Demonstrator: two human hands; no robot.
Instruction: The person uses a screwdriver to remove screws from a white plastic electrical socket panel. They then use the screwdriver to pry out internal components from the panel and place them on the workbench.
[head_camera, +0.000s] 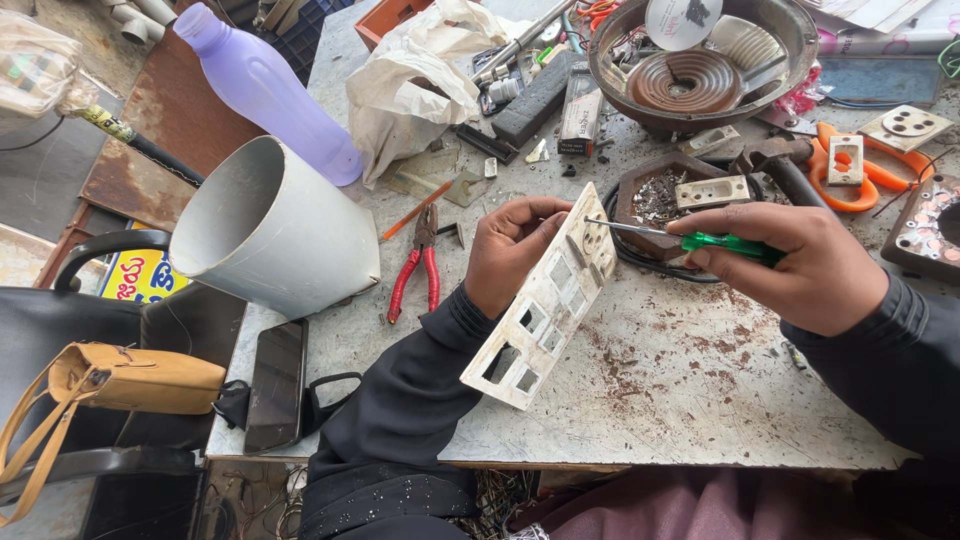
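Hands: left hand (512, 250) grips a white switch plate (545, 300), right hand (800, 268) pinches a green screwdriver (700, 238); red pliers (420, 262) and a grey pipe (275, 228) crowd the bench's (680, 400) left edge.

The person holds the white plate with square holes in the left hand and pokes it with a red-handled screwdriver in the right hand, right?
Not quite: the screwdriver's handle is green, not red. The head view shows the left hand holding the white plastic switch plate with square holes, while the right hand presses the green-handled screwdriver against it.
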